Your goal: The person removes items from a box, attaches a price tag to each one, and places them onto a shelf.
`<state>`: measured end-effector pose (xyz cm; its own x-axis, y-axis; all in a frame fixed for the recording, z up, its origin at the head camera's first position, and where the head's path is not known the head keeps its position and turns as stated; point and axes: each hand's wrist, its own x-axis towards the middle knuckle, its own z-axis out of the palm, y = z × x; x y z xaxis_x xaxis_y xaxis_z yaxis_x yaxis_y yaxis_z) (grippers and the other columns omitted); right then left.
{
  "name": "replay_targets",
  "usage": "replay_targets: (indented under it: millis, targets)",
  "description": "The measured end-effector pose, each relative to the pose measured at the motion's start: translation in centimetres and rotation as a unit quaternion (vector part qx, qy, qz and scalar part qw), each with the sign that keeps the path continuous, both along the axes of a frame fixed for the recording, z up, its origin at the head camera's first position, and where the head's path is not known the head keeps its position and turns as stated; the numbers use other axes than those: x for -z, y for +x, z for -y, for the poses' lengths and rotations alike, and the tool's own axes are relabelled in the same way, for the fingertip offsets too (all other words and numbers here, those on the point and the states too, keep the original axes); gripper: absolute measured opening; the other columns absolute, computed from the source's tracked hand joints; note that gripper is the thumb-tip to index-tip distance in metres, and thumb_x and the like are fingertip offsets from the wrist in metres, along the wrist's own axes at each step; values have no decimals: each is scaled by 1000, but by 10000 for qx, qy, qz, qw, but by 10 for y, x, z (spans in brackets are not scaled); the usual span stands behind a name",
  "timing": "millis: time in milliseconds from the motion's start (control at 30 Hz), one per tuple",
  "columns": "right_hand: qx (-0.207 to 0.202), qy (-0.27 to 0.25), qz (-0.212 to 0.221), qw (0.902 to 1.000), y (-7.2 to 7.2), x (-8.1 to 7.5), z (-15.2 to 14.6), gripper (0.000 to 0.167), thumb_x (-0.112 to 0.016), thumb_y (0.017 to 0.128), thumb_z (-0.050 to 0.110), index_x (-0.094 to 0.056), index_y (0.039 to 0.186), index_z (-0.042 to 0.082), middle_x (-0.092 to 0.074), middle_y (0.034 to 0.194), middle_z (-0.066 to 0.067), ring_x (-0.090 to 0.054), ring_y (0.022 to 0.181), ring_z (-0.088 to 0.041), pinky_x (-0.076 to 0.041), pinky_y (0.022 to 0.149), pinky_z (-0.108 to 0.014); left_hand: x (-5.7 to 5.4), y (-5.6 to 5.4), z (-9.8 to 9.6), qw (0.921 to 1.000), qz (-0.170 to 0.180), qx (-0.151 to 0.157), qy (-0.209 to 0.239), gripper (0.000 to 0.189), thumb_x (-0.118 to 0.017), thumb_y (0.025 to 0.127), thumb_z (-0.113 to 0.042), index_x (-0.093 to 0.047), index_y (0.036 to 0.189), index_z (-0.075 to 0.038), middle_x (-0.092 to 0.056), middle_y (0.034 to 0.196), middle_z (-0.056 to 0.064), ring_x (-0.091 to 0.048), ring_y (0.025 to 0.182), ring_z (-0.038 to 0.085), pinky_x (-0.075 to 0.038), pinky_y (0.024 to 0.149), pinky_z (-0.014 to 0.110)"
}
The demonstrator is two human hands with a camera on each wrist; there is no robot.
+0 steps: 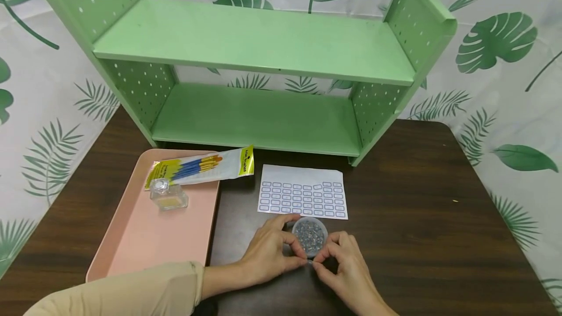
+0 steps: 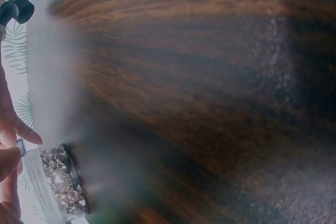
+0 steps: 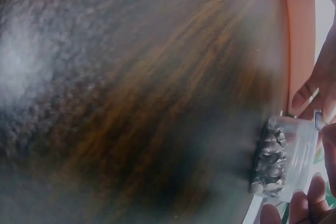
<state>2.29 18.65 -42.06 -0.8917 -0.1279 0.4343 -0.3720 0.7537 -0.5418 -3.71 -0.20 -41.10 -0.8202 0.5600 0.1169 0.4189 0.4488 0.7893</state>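
Observation:
A small round clear jar point(image 1: 310, 237) of shiny silvery bits stands on the table in front of a label sheet point(image 1: 303, 194). At its near rim, my left hand point(image 1: 273, 250) and right hand point(image 1: 344, 268) meet fingertip to fingertip, pinching a small blue-bordered label point(image 3: 318, 121) between them. One left finger reaches along the jar's far left side. From the left wrist, the jar's clear wall point(image 2: 39, 182) shows with the bits in its lower part. Fingertips partly cover the label, so whether it is stuck to the jar cannot be told.
On the left lies a pink tray point(image 1: 153, 247) holding a glass bottle point(image 1: 169, 199) and a packet of paintbrushes point(image 1: 202, 167). A green two-tier shelf point(image 1: 259, 116) stands at the back. A tiny pale scrap point(image 1: 455, 201) lies on the dark wood table point(image 1: 417, 238) at right.

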Motion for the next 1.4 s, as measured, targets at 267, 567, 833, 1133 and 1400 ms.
replay_targets:
  millis: [267, 567, 833, 1133, 1400]
  targets:
    - [43, 121, -206, 9997, -3, 4, -1, 36, -83, 54, 4, -59, 69, 27, -47, 89, 11, -42, 84, -5, -35, 72, -19, 3, 0, -1, 10000, 56, -48, -28, 14, -83, 68, -23, -69, 65, -27, -51, 136, 4, -48, 123, 22, -40, 95, 49]
    - [-1, 186, -256, 9995, -14, 4, -2, 38, -85, 55, -1, -59, 69, 22, -49, 90, 8, -44, 81, -3, -39, 65, -18, 8, -7, -4, 9996, 186, -5, 231, 11, -81, 70, -17, -71, 68, -20, -49, 138, 12, -53, 120, 26, -42, 97, 45]
    - [-149, 112, -226, 9996, -25, 5, -4, 36, -83, 57, -4, -59, 69, 21, -54, 95, 1, -53, 86, -7, -46, 70, -23, 10, -19, -6, 9983, 196, 87, 550, 10, -80, 71, -10, -71, 71, -15, -49, 138, 18, -55, 117, 32, -43, 97, 46]
    - [-339, 100, -291, 9989, -28, 7, -3, 38, -82, 55, -6, -58, 68, 22, -54, 98, -4, -53, 92, -12, -43, 79, -21, 11, -20, -5, 9986, 135, 120, 502, 10, -80, 71, -11, -71, 70, -14, -47, 140, 18, -54, 119, 32, -42, 99, 45]
    - [-301, 134, -288, 9990, -30, 8, -1, 40, -81, 53, -8, -56, 67, 20, -53, 97, -5, -52, 93, -12, -43, 77, -21, 13, -19, -7, 9991, -111, 35, 410, 11, -81, 70, -12, -71, 69, -14, -48, 138, 17, -57, 114, 29, -45, 95, 43]
